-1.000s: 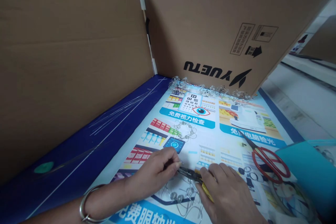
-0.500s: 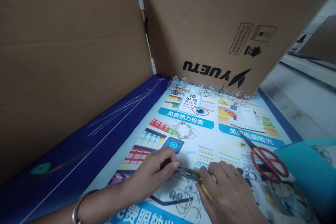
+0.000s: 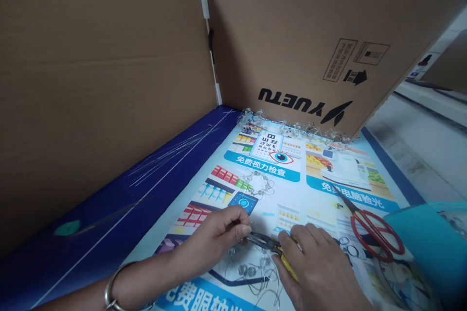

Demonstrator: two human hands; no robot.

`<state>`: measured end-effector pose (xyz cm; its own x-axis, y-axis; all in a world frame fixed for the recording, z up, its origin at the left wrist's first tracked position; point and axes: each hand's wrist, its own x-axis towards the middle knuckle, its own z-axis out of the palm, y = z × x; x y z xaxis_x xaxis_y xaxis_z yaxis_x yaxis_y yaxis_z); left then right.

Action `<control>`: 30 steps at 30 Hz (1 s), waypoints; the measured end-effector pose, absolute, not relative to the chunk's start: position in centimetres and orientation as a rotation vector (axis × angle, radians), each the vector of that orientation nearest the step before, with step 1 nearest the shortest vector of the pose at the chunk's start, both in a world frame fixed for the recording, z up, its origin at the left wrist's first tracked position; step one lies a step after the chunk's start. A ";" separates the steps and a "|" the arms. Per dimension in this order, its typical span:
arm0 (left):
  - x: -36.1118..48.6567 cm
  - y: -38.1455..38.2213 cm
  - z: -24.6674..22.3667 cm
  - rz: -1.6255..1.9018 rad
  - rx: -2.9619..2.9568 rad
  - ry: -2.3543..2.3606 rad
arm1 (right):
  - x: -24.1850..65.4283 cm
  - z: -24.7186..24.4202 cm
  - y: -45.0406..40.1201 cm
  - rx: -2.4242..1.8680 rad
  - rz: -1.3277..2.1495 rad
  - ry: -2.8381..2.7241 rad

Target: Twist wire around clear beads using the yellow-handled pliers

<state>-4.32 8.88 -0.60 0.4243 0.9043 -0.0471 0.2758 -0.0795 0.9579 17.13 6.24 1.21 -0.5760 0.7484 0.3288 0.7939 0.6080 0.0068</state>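
Note:
My right hand [image 3: 319, 265] is closed round the yellow handles of a pair of pliers [image 3: 264, 241], whose dark jaws point left. The jaw tips meet the fingertips of my left hand [image 3: 224, 231], where thumb and index finger pinch a thin wire that barely shows. Below both hands lies a tangle of wire with clear beads [image 3: 248, 270], apparently running up to the pinched end. Farther off, a ring of wire and clear beads [image 3: 259, 183] rests on the printed sheet.
Red-handled scissors [image 3: 375, 233] lie at right beside a turquoise bag [image 3: 426, 238]. Several beaded wire pieces [image 3: 292, 130] line the foot of the cardboard wall [image 3: 292, 34]. Loose straight wires [image 3: 171, 155] and a green blob [image 3: 67, 228] lie on the blue strip at left.
The view has shifted slightly, so everything sits a little farther right and lower. Both hands keep nearly the same pose, with the plier jaws still at the left fingertips.

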 end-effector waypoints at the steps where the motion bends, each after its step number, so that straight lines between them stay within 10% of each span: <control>1: -4.3 8.9 -0.7 0.735 1.608 1.058 | 17.1 1.2 6.3 -1.248 -0.218 -2.546; 30: -4.4 9.1 -0.8 0.753 1.579 0.986 | 17.6 1.5 6.2 -1.269 -0.001 -2.539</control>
